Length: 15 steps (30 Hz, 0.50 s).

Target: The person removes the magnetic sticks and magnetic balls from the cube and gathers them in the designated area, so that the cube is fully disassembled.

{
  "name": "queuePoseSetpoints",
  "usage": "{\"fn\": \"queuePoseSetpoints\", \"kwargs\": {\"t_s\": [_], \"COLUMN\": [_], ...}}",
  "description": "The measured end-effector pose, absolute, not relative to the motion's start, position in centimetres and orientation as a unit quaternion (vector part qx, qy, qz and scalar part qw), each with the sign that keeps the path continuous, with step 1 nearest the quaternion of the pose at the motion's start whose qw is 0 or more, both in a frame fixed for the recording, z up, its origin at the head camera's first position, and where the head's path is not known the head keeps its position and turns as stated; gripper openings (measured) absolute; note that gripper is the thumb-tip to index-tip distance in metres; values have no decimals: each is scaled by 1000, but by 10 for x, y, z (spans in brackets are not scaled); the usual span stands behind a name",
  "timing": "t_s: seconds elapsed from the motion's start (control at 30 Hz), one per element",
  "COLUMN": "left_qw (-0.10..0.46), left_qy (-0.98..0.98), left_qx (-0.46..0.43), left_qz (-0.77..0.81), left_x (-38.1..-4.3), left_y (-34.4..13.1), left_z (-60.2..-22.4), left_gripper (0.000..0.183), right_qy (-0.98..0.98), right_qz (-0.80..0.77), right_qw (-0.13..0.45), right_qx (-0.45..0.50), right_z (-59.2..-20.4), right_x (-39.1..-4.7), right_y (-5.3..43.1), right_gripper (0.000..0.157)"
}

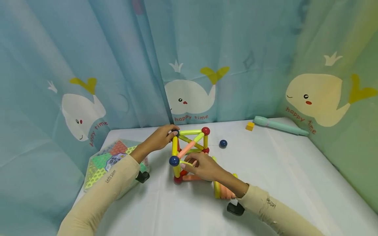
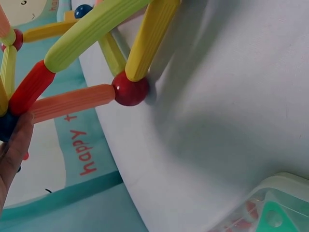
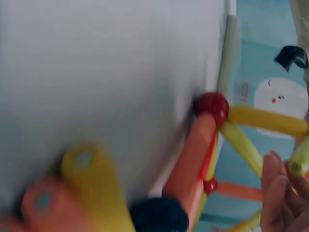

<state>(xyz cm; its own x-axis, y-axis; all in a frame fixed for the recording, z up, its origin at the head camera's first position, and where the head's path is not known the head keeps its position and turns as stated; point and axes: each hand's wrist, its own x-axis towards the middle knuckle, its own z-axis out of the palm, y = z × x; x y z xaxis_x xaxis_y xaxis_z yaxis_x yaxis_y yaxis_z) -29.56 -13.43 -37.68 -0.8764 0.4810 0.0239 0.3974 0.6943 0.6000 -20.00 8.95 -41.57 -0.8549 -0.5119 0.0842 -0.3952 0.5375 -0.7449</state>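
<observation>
A frame of magnetic sticks and balls (image 1: 190,132) stands on the white table between the hands, with yellow, lime, orange and red sticks. My left hand (image 1: 160,137) grips the dark blue ball (image 1: 176,132) at its upper back corner; in the left wrist view its fingertips (image 2: 21,130) touch that ball beside an orange stick (image 2: 77,102). In front, my right hand (image 1: 205,166) pinches a lime stick (image 1: 186,163) close to another blue ball (image 1: 174,160). The right wrist view shows this stick's end (image 3: 300,162) by the fingers. The hand hides part of the frame's lower side.
A clear box (image 1: 100,157) with coloured pieces sits at the left, partly under the left forearm. Loose orange and yellow sticks (image 1: 225,191) lie below the right wrist. Farther back are a loose blue ball (image 1: 223,144), a yellow cube (image 1: 249,126) and a teal pen-shaped object (image 1: 280,126).
</observation>
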Motion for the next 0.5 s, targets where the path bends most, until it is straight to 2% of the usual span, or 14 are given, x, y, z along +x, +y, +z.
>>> {"fn": "queuePoseSetpoints", "kwargs": {"t_s": [0.17, 0.33, 0.5], "left_qw": [66, 67, 69], "left_qy": [917, 919, 919], "left_qx": [242, 240, 239], "left_qz": [311, 307, 305], "left_x": [-296, -296, -297], "left_y": [-131, -131, -133], "left_z": [-379, -378, -378], "left_gripper": [34, 35, 35], "right_qy": [859, 835, 824], "right_qz": [-431, -456, -480], "right_qw": [56, 66, 87], "right_qx": [-271, -300, -288], "right_z": [-423, -423, -420], "right_x": [-201, -204, -203], "right_y": [79, 82, 80], "right_gripper": [23, 18, 24]}}
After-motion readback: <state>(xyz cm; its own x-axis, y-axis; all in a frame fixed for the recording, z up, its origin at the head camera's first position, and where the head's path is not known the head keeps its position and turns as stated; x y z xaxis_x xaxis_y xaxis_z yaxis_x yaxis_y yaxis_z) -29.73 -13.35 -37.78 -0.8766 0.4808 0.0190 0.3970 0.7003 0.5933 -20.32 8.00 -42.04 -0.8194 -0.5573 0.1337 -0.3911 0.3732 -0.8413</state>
